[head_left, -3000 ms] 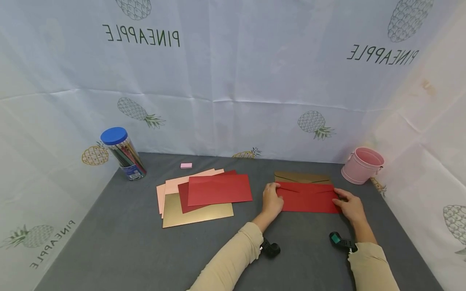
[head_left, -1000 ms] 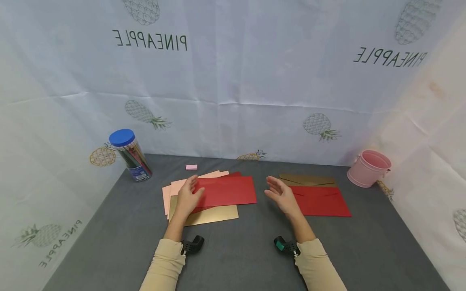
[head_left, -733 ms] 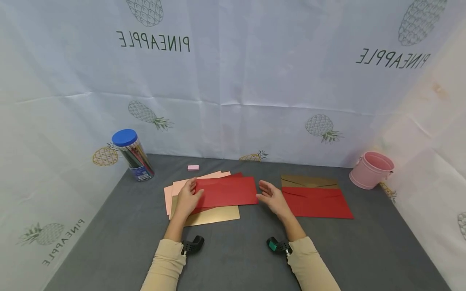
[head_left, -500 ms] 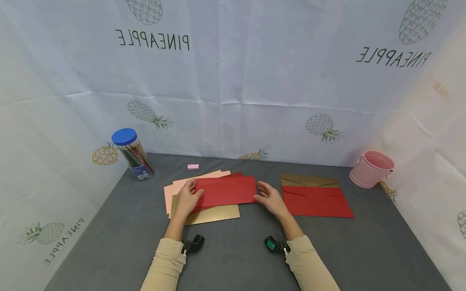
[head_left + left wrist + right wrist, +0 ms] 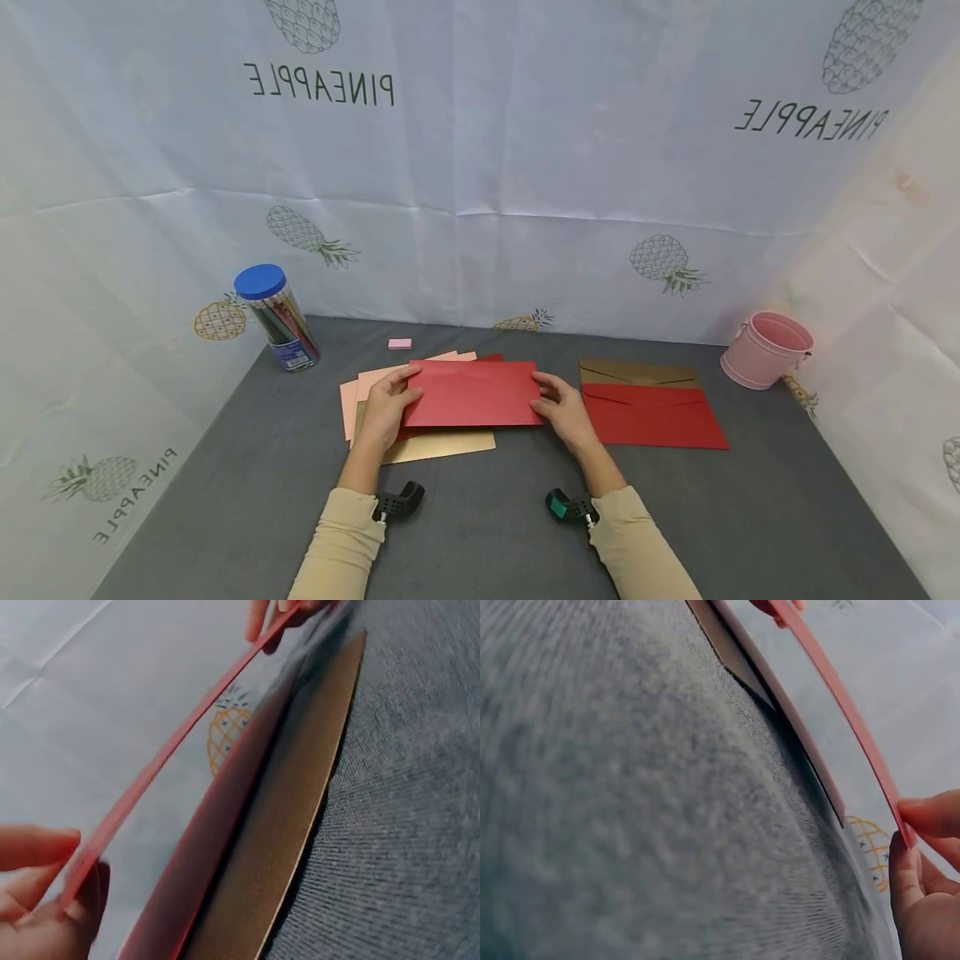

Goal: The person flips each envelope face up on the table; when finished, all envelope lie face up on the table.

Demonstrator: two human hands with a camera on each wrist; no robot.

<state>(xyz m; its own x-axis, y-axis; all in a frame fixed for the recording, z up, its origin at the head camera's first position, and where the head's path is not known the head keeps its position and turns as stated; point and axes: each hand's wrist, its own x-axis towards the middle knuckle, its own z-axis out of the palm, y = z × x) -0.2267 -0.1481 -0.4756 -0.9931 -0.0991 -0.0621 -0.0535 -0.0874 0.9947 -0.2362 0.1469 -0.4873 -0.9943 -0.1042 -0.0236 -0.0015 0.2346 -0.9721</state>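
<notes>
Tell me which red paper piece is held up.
The plain bright red one, its ends pinched by the left hand and right hand; the darker red one lies beneath, and the flapped red one lies farther right.

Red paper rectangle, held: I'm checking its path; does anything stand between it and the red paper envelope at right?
Only the right hand, pinching the red paper rectangle; nothing else visible stands between that and the red paper envelope.

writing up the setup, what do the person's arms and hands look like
The left sleeve and right sleeve are plain beige and creased. At each cuff sits a small black device: the right camera bears a green patch; none shows on the left camera. The left grip and right grip wear no gloves.
</notes>
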